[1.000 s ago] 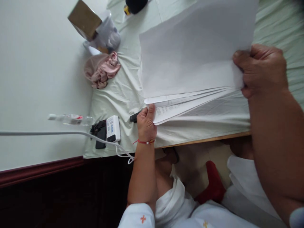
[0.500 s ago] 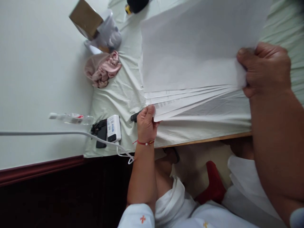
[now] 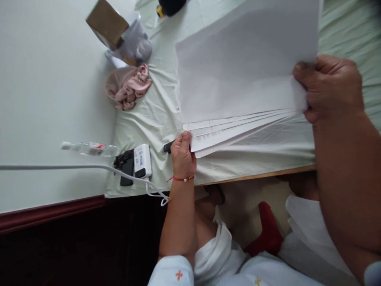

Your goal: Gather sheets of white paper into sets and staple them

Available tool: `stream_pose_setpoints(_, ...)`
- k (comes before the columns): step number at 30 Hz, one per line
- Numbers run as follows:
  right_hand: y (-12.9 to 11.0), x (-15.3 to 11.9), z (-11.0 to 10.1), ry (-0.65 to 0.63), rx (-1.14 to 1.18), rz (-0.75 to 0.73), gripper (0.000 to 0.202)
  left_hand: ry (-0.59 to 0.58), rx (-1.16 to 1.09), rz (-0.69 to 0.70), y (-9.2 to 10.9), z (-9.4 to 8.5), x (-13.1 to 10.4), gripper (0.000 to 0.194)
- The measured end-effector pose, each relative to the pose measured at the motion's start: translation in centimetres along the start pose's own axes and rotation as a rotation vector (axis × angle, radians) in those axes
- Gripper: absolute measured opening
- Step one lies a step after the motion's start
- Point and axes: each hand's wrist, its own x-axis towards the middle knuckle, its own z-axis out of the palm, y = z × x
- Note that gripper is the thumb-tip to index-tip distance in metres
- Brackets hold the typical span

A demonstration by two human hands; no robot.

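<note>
A stack of white paper sheets (image 3: 244, 75) is held up over the cloth-covered table, its near edges fanned so that several sheets show, some with print. My right hand (image 3: 333, 89) grips the right side of the stack, thumb on top. At the lower left corner, my left hand (image 3: 182, 153) pinches the sheets between thumb and fingers; a red string bracelet circles its wrist. Close by the left fingers lies a small black object (image 3: 168, 147), partly hidden.
A pale green cloth (image 3: 160, 95) covers the table. Along its left side are a clear bottle (image 3: 94, 149), a white power bank (image 3: 142, 161) with a cable (image 3: 74, 167), a black phone (image 3: 127, 171), pink fabric (image 3: 131, 89) and a cardboard box (image 3: 107, 23). Below is a red stool (image 3: 264, 232).
The top sheet's far corner has swung down and toward the left, and the fanned sheets sit slightly lower. Both hands keep hold and have shifted only a little.
</note>
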Motion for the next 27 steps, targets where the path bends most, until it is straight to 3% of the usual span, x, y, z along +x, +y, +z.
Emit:
stream_pose_setpoints(8,-0.4,-0.4,0.3,-0.004,0.038,0.012,0.010,0.006,0.027,0.004,0.0,-0.3,0.0,0.039)
stream_pose_setpoints(13,-0.6,-0.4,0.0,-0.003,0.043,0.044,0.019,-0.001,0.043,0.003,0.1,-0.3,0.2,0.040)
stream_pose_setpoints(19,-1.2,-0.3,-1.0,-0.187,0.025,0.126,0.026,-0.005,0.069,-0.048,0.3,-0.6,0.5,0.038)
stream_pose_setpoints(27,0.1,0.9,-1.4,-0.201,-0.068,0.116,0.040,-0.029,-0.009,-0.152,0.5,-1.2,0.8,0.027)
